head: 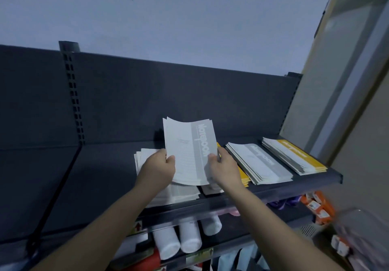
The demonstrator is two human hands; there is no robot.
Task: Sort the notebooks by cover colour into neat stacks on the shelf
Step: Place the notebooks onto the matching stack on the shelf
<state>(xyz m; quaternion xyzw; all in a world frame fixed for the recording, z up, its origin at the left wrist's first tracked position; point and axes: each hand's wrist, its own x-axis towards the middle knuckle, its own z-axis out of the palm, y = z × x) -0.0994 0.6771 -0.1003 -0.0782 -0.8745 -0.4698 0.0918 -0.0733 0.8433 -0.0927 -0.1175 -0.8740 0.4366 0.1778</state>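
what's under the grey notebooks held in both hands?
A pale notebook stack on the shelf shows below the held grey notebooks, and a yellow stack edge beside the right hand. Both stacks' tops are covered, so their top covers can't be seen.

Single head-worn wide-angle view, facing forward and slightly down, close to the dark shelf (273,190).
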